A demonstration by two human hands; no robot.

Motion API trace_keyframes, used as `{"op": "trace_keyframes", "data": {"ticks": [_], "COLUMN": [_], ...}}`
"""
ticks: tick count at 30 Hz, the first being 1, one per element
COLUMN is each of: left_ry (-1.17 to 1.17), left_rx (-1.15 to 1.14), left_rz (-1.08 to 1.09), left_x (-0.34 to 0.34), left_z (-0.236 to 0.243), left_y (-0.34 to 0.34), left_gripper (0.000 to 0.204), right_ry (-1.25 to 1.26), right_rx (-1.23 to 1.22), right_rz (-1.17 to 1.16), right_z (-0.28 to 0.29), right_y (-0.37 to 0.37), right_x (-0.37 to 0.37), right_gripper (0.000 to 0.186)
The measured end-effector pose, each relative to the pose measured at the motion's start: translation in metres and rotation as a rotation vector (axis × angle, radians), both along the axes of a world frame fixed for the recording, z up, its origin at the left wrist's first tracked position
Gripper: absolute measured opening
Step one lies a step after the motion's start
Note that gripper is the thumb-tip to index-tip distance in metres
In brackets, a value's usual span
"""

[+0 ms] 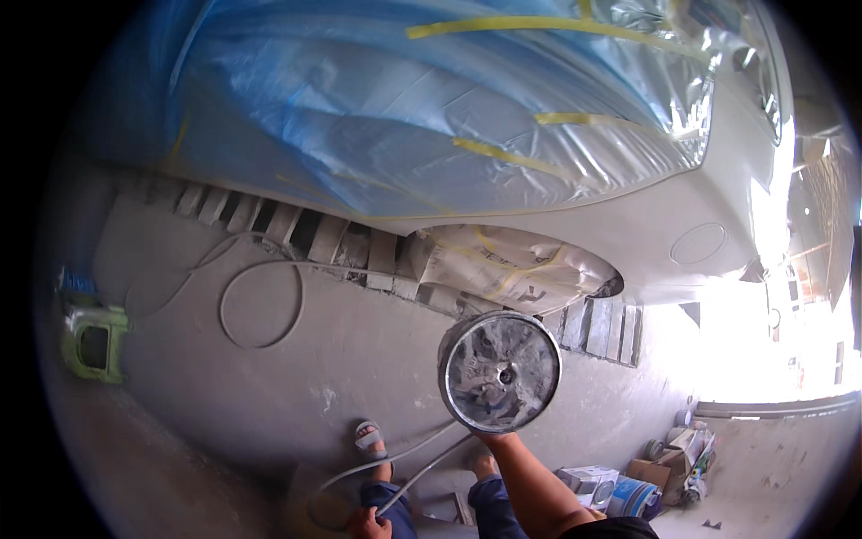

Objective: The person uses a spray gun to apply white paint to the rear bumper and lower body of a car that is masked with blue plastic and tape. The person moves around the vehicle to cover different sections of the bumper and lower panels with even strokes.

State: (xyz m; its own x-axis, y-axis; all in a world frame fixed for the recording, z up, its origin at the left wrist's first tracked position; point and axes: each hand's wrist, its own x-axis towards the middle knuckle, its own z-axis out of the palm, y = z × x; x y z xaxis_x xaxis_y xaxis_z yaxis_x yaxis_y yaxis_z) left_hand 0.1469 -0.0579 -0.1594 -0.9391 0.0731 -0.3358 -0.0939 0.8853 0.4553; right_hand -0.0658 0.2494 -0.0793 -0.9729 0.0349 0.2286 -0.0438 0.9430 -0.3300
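Right hand [489,437] hidden behind the round metal cup of a spray gun [500,370], its grip impossible to tell, cup raised before the car's paper-masked wheel [516,268], left hand [368,522] closed around a grey hose [409,465] near the floor's lower edge, blue plastic sheet [404,108] taped over the car body.

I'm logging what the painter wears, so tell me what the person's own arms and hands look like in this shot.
Both hands are bare, with no gloves. The right forearm is uncovered up to a dark, black-looking sleeve edge at the bottom of the picture. Of the left hand only the fist shows at the lower edge; its arm and any sleeve lie out of view. No watch, rings or markings can be made out.
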Motion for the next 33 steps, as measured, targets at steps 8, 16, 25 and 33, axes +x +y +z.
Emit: {"op": "trace_keyframes", "data": {"ticks": [8, 16, 25, 33], "left_ry": [-0.095, -0.012, -0.203, -0.257], "left_rx": [-0.011, 0.021, 0.135, 0.138], "left_rz": [-0.140, -0.270, -0.134, -0.123], "left_x": [-0.007, -0.024, 0.006, -0.035], "left_z": [0.028, 0.074, 0.023, 0.121], "left_y": [-0.019, -0.020, -0.087, 0.003], "left_gripper": [0.019, 0.018, 0.025, 0.038], "right_ry": [-0.186, 0.062, -0.004, 0.529], "right_rx": [0.169, 0.017, -0.720, -0.847], "right_rz": [-0.306, -0.335, -0.211, -0.654], "right_z": [0.051, 0.134, 0.225, 0.273], "right_y": [0.116, 0.097, 0.103, 0.207], "right_x": [0.095, 0.122, 0.066, 0.160], "right_gripper": [0.022, 0.017, 0.006, 0.022]}}
